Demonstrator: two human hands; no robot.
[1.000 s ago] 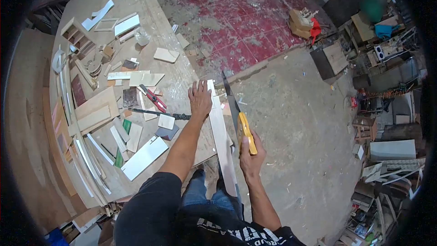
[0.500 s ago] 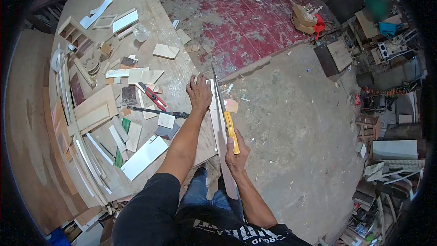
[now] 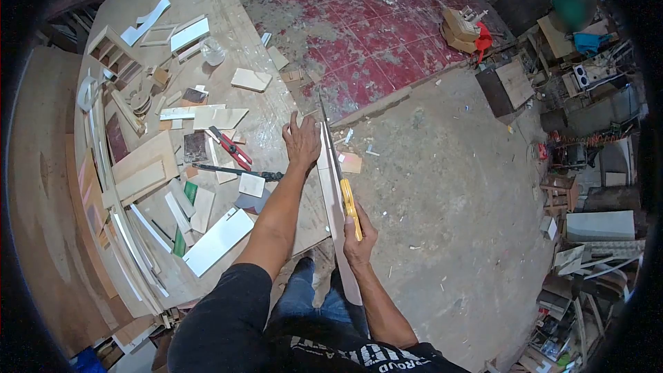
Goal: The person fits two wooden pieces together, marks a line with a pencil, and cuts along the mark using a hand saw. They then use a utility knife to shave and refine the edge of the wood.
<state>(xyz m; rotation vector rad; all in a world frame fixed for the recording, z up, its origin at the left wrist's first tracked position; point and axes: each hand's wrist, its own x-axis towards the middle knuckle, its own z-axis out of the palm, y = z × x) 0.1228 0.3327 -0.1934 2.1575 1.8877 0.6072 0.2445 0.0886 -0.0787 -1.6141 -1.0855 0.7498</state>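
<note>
At frame centre, along the worktop's point(image 3: 271, 124) right edge, lay one pale plank point(image 3: 335, 213), probably light, stiff, best steadied near its upper end; left hand point(image 3: 302, 142) there, fingers spread; right hand's point(image 3: 362, 242) grip clasped a yellow-handled handsaw point(image 3: 347, 197)

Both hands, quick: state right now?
Left hand: open, palm down at the edge of the board.
Right hand: closed, holding the yellow-handled saw.

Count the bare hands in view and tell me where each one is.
2. The left hand is at the far end of the pale board; the right hand grips the yellow-handled saw. No others show.
</note>
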